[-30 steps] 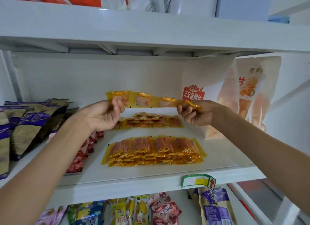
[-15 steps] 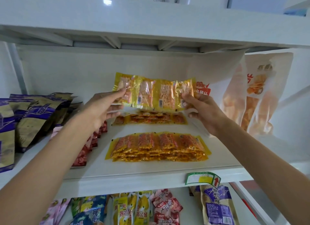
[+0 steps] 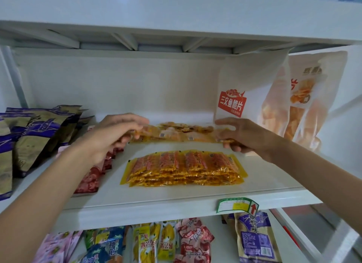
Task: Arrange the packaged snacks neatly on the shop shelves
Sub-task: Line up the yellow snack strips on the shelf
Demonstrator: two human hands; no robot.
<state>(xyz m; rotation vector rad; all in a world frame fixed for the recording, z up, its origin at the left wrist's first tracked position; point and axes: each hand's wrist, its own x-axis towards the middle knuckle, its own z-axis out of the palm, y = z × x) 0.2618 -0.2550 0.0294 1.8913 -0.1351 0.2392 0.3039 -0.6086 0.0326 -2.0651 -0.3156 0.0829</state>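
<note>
Clearly, white bag (image 3: 252, 90) reads 三文鱼脆片

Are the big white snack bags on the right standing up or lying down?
Standing up. The two big white snack bags rise on end from the shelf almost to the shelf above, beside the right hand.

The left end of the yellow snack strip (image 3: 176, 136) is covered by the left hand (image 3: 115, 133); purple bags (image 3: 11, 145) are cut off at the frame's left edge.
</note>
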